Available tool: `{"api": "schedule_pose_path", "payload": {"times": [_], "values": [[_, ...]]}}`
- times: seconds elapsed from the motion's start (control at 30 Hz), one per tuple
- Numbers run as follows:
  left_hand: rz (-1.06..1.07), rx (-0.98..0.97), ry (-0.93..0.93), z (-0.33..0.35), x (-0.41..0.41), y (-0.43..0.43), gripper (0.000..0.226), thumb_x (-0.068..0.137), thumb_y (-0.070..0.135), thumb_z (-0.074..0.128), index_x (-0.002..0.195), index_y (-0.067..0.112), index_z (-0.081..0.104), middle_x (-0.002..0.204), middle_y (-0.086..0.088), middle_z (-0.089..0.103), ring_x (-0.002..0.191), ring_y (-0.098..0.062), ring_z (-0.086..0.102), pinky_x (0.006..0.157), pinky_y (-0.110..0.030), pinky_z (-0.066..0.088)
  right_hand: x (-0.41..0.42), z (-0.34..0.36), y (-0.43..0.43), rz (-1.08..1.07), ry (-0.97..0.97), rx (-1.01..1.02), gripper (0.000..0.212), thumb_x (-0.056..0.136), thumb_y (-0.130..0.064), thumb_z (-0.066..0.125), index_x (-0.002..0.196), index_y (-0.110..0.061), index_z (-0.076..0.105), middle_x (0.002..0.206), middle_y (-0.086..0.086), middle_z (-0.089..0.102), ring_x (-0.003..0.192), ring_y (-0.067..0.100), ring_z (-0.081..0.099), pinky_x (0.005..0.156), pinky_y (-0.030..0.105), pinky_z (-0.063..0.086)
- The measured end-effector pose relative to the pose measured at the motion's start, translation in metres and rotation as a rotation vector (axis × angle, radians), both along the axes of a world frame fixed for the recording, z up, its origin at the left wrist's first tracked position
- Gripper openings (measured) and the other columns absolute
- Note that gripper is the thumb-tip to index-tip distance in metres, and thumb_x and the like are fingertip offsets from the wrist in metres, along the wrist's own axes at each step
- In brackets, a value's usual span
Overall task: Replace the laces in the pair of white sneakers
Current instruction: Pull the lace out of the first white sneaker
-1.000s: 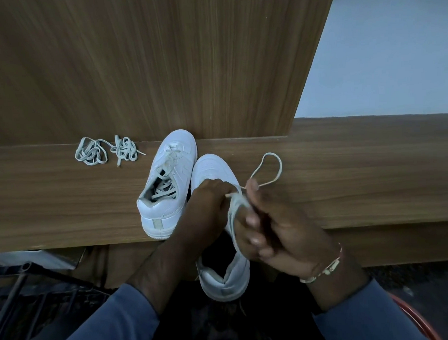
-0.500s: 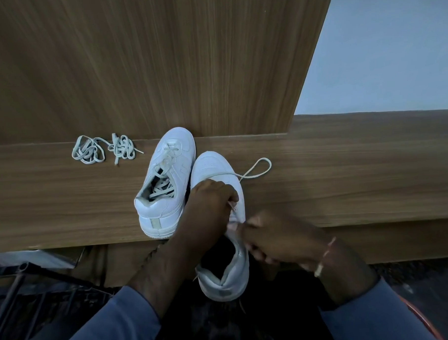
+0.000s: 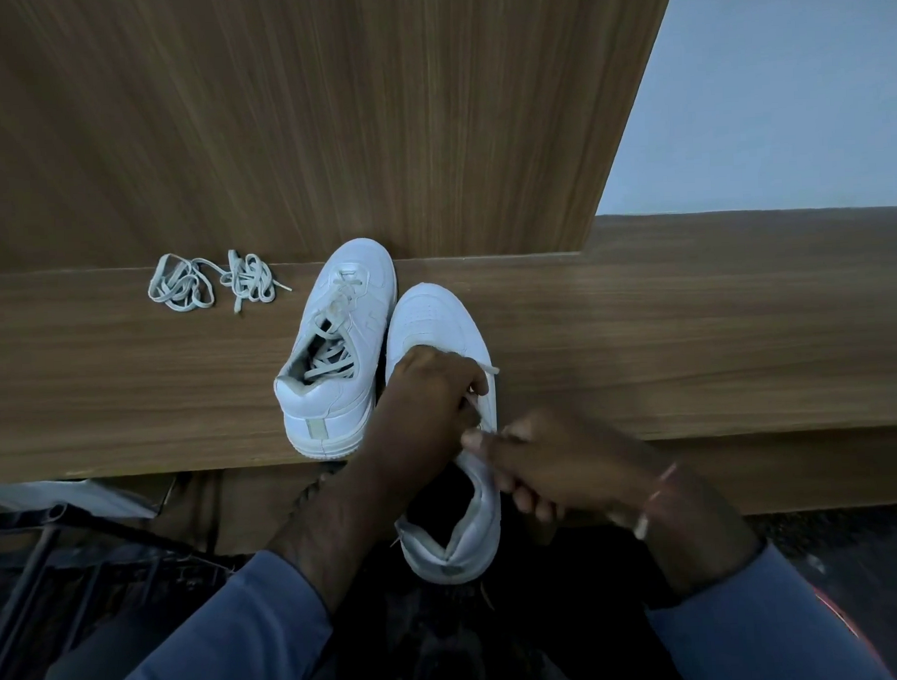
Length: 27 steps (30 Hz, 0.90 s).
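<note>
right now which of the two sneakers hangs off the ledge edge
The right-side sneaker, gripped by the left hand: its heel overhangs the wooden ledge. The laced sneaker sits fully on it.

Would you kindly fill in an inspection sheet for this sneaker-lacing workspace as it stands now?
Surface: wooden ledge, carrying the sneakers and spare laces.
Job's things: laced sneaker stands with its toe at the back panel; second sneaker is beside it, heel overhanging the ledge edge; lace shows at its right side; a loose lace bundle and a second bundle lie further left.
Clutter: dark metal frame and pale sheet below the ledge.
Hands: left hand grips the second sneaker's middle; right hand pinches the lace.
Cables: nothing seen.
Surroundings: upright wooden panel behind, pale wall to its right, red rim at the lower right.
</note>
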<state>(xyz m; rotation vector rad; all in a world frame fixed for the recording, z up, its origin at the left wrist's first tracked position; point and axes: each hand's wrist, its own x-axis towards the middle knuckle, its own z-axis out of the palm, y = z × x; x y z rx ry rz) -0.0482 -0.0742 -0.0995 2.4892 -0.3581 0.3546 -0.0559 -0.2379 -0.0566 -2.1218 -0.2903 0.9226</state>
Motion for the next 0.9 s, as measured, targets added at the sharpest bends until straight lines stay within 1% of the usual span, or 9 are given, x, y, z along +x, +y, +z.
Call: {"api": "schedule_pose_path", "payload": {"times": [0.07,0.17,0.27,0.43,0.57,0.67,0.73,0.8,0.9], "values": [[-0.018,-0.062,0.039,0.000,-0.003,-0.002,0.028,0.072,0.016,0.054,0.094,0.007,0.067,0.088,-0.008,0.066,0.089,-0.027,0.055,0.084,-0.043,0.047,-0.011,0.015,0.008,0.044,0.296,0.667,0.043,0.090,-0.049,0.058,0.067,-0.013,0.055,0.058,0.006,0.056,0.048,0.014,0.052,0.051,0.022,0.044],[-0.040,-0.122,-0.033,-0.001,-0.003,-0.012,0.023,0.080,0.012,0.057,0.104,0.014,0.058,0.092,-0.005,0.059,0.092,-0.035,0.055,0.082,-0.035,0.042,-0.003,0.016,0.031,-0.315,0.127,1.316,0.030,0.095,-0.035,0.052,0.083,-0.009,0.060,0.083,0.014,0.068,0.078,0.023,0.067,0.077,0.031,0.055],[-0.014,0.020,-0.062,-0.012,0.003,-0.008,0.016,0.077,0.004,0.060,0.085,0.017,0.057,0.075,0.005,0.055,0.075,-0.026,0.053,0.073,-0.034,0.038,0.028,-0.008,0.040,-0.483,-0.659,0.456,0.038,0.098,-0.044,0.047,0.105,-0.009,0.060,0.102,0.011,0.067,0.095,0.020,0.065,0.082,0.034,0.053],[-0.006,0.171,-0.034,-0.016,0.007,-0.005,0.017,0.073,0.006,0.056,0.081,0.016,0.068,0.074,0.000,0.063,0.075,-0.022,0.056,0.079,-0.034,0.039,0.033,-0.032,0.016,-0.185,-0.585,-0.291,0.044,0.102,-0.046,0.035,0.094,-0.014,0.064,0.079,-0.002,0.059,0.076,0.017,0.061,0.068,0.031,0.048],[-0.046,0.133,-0.011,-0.020,0.011,0.001,0.025,0.069,0.001,0.060,0.083,0.019,0.072,0.077,0.000,0.065,0.078,-0.025,0.061,0.084,-0.033,0.039,0.007,-0.001,-0.006,-0.059,0.054,0.017,0.049,0.091,-0.054,0.057,0.064,-0.013,0.061,0.054,-0.002,0.058,0.045,0.013,0.052,0.049,0.024,0.045],[-0.024,-0.018,0.017,-0.007,0.002,-0.005,0.020,0.084,0.011,0.048,0.081,0.015,0.067,0.080,-0.011,0.064,0.082,-0.029,0.059,0.089,-0.038,0.044,-0.007,0.015,0.009,-0.008,0.366,0.961,0.035,0.089,-0.037,0.065,0.064,-0.013,0.061,0.060,0.005,0.060,0.053,0.016,0.058,0.055,0.024,0.049],[0.020,-0.132,-0.030,-0.004,0.000,-0.011,0.025,0.090,0.014,0.041,0.087,0.002,0.063,0.084,-0.021,0.061,0.081,-0.036,0.056,0.084,-0.040,0.045,0.000,0.009,0.027,-0.277,0.238,1.345,0.027,0.097,-0.027,0.053,0.084,-0.008,0.066,0.086,0.010,0.071,0.084,0.021,0.070,0.079,0.029,0.056],[-0.035,-0.024,-0.047,-0.008,0.000,-0.010,0.022,0.087,0.013,0.038,0.081,0.007,0.059,0.072,-0.007,0.057,0.069,-0.027,0.051,0.080,-0.040,0.042,0.014,0.000,0.039,-0.510,-0.232,1.099,0.026,0.103,-0.021,0.042,0.102,-0.007,0.064,0.106,0.005,0.070,0.105,0.013,0.067,0.095,0.025,0.050],[-0.056,0.082,-0.046,-0.019,0.010,-0.002,0.023,0.079,0.006,0.040,0.085,0.009,0.061,0.074,-0.003,0.060,0.070,-0.022,0.050,0.081,-0.042,0.045,0.025,-0.019,0.041,-0.396,-0.804,0.348,0.023,0.104,-0.026,0.041,0.092,-0.015,0.058,0.088,-0.007,0.062,0.081,-0.003,0.061,0.071,0.008,0.042]]}}
